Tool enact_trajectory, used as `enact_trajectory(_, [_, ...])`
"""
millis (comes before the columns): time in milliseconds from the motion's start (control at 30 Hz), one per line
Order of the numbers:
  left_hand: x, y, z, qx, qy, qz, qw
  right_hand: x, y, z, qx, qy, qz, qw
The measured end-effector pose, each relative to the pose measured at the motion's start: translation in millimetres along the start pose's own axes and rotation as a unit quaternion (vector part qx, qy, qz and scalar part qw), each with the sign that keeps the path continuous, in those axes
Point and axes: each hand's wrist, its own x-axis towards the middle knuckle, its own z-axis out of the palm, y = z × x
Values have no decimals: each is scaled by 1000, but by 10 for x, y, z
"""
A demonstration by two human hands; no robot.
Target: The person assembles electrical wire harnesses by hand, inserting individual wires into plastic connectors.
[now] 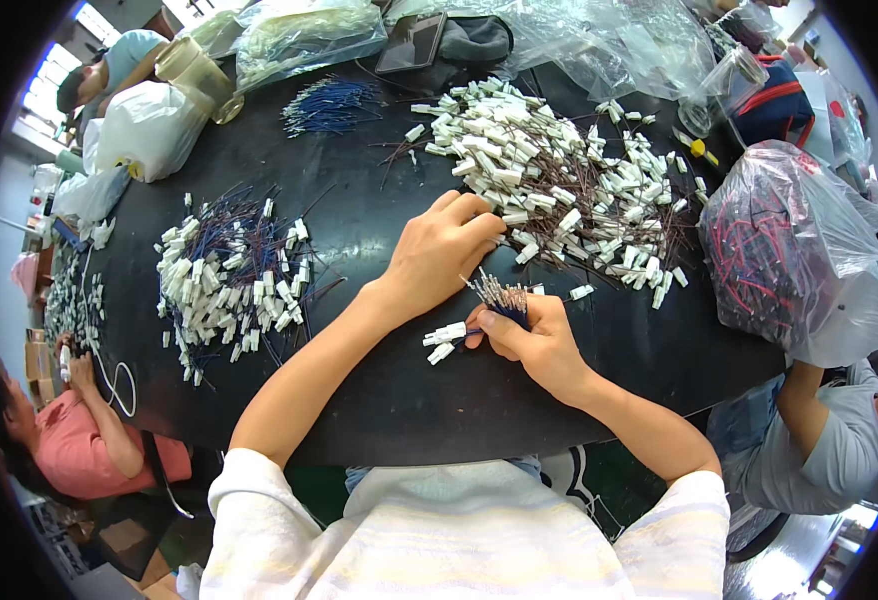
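My right hand (539,345) is closed around a bundle of dark blue wires (507,300) whose bare metal tips point up and away. A few white plastic connectors (445,340) stick out to the left of its fingers. Just beyond, my left hand (442,245) reaches to the near left edge of a large heap of white connectors with brown wires (529,160). Its fingers are curled together at the heap, and what they pinch, if anything, is hidden. On the left lies a smaller heap of white connectors with blue wires (229,285).
Loose blue wires (331,105) lie at the back of the black table (379,400). A clear bag of red and dark wires (774,240) stands at the right. Plastic bags (309,45), a phone (412,43) and a jug (194,80) line the far side. Other people sit left and right.
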Motion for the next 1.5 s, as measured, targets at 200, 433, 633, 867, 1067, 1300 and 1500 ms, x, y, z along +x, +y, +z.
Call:
enact_trajectory(200, [-293,32,-153,-35,27,-95,995,12,-45,-11,43,20,47,998])
enact_trajectory(433, [-581,276,-449,-432,32,-404,806,55,-3,-32,-73,6,2,997])
enact_trajectory(633, [-669,275,-443,-492,37,-372,786,45,-58,12,-80,8,24,996])
enact_trajectory(867, [-678,302,-443,-499,17,-373,782,49,-14,18,-88,4,0,996])
enact_trajectory(1067, [-656,334,-465,-435,-8,-371,821,43,-1,-6,-103,9,-4,995])
enact_trajectory(1300, [-638,367,-429,-416,-39,-360,834,25,-1,-30,-24,17,34,999])
enact_trajectory(1500, [-674,366,-339,-419,-36,-368,829,18,-5,-20,-74,1,2,997])
